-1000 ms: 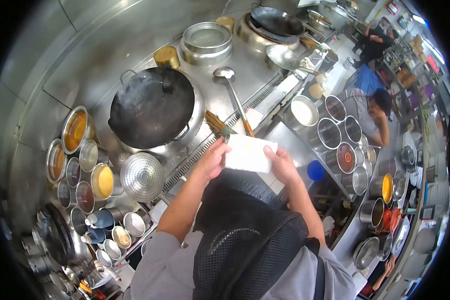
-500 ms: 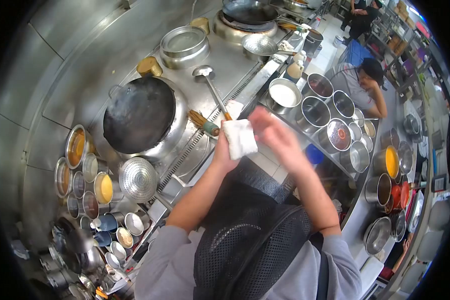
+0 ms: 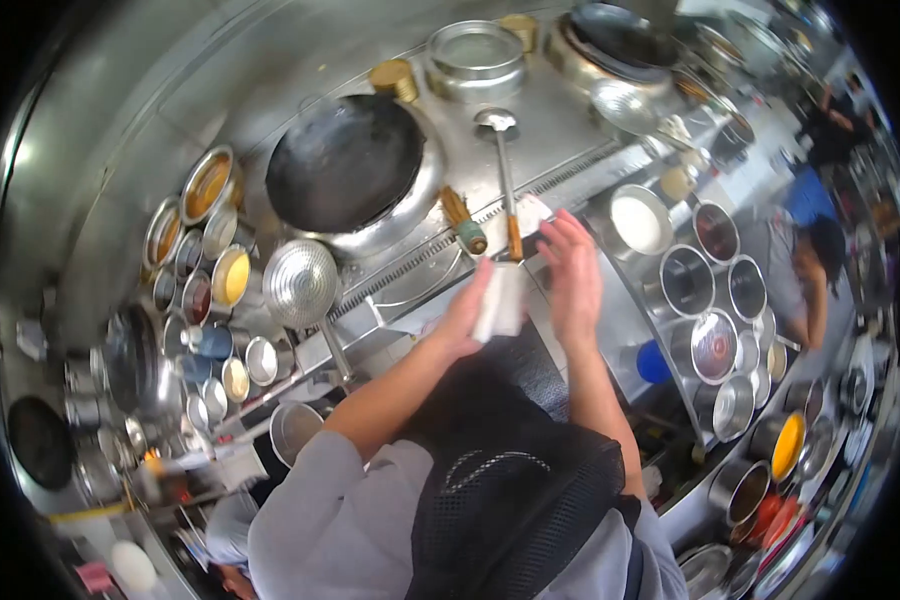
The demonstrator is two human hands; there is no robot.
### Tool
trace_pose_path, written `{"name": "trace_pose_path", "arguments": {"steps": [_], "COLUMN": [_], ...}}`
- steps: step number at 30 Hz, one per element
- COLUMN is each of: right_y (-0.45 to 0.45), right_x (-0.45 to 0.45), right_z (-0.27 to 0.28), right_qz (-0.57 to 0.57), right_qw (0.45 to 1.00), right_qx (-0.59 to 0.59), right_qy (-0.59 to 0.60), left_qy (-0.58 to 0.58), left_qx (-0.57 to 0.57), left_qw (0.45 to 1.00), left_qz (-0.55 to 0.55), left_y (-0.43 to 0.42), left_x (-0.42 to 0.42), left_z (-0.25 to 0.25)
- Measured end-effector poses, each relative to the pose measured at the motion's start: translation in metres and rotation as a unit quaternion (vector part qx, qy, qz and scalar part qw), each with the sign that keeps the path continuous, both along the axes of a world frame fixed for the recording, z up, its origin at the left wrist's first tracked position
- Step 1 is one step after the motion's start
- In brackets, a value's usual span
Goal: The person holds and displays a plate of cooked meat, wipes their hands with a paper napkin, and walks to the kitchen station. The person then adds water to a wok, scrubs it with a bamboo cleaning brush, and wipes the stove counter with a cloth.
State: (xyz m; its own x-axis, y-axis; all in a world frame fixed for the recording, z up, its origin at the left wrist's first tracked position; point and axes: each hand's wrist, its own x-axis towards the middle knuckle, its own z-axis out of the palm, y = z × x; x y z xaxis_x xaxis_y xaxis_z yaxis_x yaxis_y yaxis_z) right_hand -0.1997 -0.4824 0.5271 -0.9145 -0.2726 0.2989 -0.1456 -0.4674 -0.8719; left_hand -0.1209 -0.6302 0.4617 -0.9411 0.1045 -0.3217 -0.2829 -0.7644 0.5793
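My left hand [image 3: 467, 308] holds a folded white cloth [image 3: 502, 300] in front of my body. My right hand [image 3: 573, 275] is just right of the cloth, raised with fingers stretched out and not touching it. Beyond the hands, a ladle [image 3: 505, 175] with a wooden handle lies on the steel stove top, its handle end near the cloth. Beside it lies a bamboo brush [image 3: 460, 220] with a green band. A black wok [image 3: 345, 163] sits on a burner to the upper left.
A perforated strainer [image 3: 301, 284] and several sauce pots [image 3: 232, 276] are at left. Several metal containers [image 3: 686, 280] stand at right, near a blue cup [image 3: 653, 363]. A person [image 3: 810, 275] leans at the far right; another wok [image 3: 620, 40] is at the back.
My right hand has come off the cloth and now stands apart, fingers spread. The cloth, first held out flat between both hands, is folded smaller in my left hand. The view has turned.
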Motion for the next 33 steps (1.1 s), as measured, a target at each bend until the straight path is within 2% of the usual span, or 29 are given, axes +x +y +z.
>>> {"name": "trace_pose_path", "arguments": {"steps": [2,4,6,7,9,11,13,14,16,18,19,20,22,23,25,26,27,29,30,32,33], "right_y": [0.013,0.026,0.043,0.046,0.042,0.023,0.000,-0.014,-0.039,-0.066,-0.078,-0.088,-0.115,-0.121,-0.131,-0.136,-0.146,-0.172,-0.181,-0.194,-0.194], "right_x": [-0.017,-0.034,-0.046,-0.048,-0.054,-0.069,-0.087,-0.099,-0.126,-0.157,-0.171,-0.185,-0.209,-0.226,-0.261,-0.276,-0.280,-0.273,-0.276,-0.284,-0.289], "right_z": [-0.016,-0.060,-0.112,-0.121,-0.133,-0.144,-0.143,-0.142,-0.141,-0.143,-0.149,-0.153,-0.157,-0.173,-0.234,-0.251,-0.245,-0.231,-0.231,-0.231,-0.234], "right_qz": [-0.023,-0.036,-0.046,-0.024,0.029,0.060,0.089,0.083,0.109,0.088,0.051,0.017,-0.012,-0.009,-0.020,-0.020,-0.023,-0.011,-0.012,0.058,0.059], "right_qw": [0.994,0.973,0.949,0.946,0.916,0.906,0.893,0.893,0.884,0.874,0.863,0.843,0.815,0.799,0.797,0.788,0.790,0.679,0.685,0.628,0.636], "right_qx": [0.097,0.151,0.223,0.240,0.291,0.329,0.385,0.388,0.434,0.468,0.503,0.536,0.577,0.598,0.593,0.600,0.596,0.726,0.721,0.775,0.769], "right_qy": [-0.055,-0.171,-0.219,-0.214,-0.275,-0.261,-0.217,-0.214,-0.136,-0.101,-0.027,0.049,0.041,0.065,0.114,0.139,0.142,0.109,0.107,0.039,0.036], "left_qy": [-0.087,-0.136,-0.187,-0.230,-0.261,-0.278,-0.287,-0.283,-0.285,-0.214,-0.246,-0.240,-0.209,-0.202,-0.231,-0.225,-0.261,-0.295,-0.328,-0.359,-0.352], "left_qx": [-0.041,-0.103,-0.186,-0.212,-0.260,-0.262,-0.353,-0.349,-0.430,-0.424,-0.400,-0.397,-0.453,-0.452,-0.505,-0.506,-0.505,-0.509,-0.524,-0.547,-0.594], "left_qw": [0.988,0.961,0.910,0.878,0.842,0.827,0.764,0.768,0.802,0.817,0.835,0.840,0.799,0.801,0.748,0.747,0.740,0.727,0.712,0.689,0.640], "left_qz": [0.121,0.216,0.320,0.362,0.393,0.412,0.458,0.457,0.302,0.327,0.287,0.282,0.336,0.337,0.364,0.367,0.360,0.354,0.333,0.312,0.338], "left_y": [-0.049,-0.103,-0.148,-0.166,-0.194,-0.211,-0.225,-0.227,-0.221,-0.228,-0.224,-0.223,-0.226,-0.228,-0.229,-0.226,-0.223,-0.218,-0.216,-0.211,-0.207], "left_x": [0.029,0.070,0.109,0.123,0.142,0.149,0.146,0.143,0.145,0.157,0.153,0.150,0.152,0.155,0.158,0.154,0.151,0.146,0.143,0.137,0.133], "left_z": [-0.036,-0.063,-0.099,-0.111,-0.133,-0.149,-0.193,-0.187,-0.170,-0.224,-0.185,-0.186,-0.201,-0.212,-0.230,-0.224,-0.209,-0.184,-0.172,-0.151,-0.142]}}
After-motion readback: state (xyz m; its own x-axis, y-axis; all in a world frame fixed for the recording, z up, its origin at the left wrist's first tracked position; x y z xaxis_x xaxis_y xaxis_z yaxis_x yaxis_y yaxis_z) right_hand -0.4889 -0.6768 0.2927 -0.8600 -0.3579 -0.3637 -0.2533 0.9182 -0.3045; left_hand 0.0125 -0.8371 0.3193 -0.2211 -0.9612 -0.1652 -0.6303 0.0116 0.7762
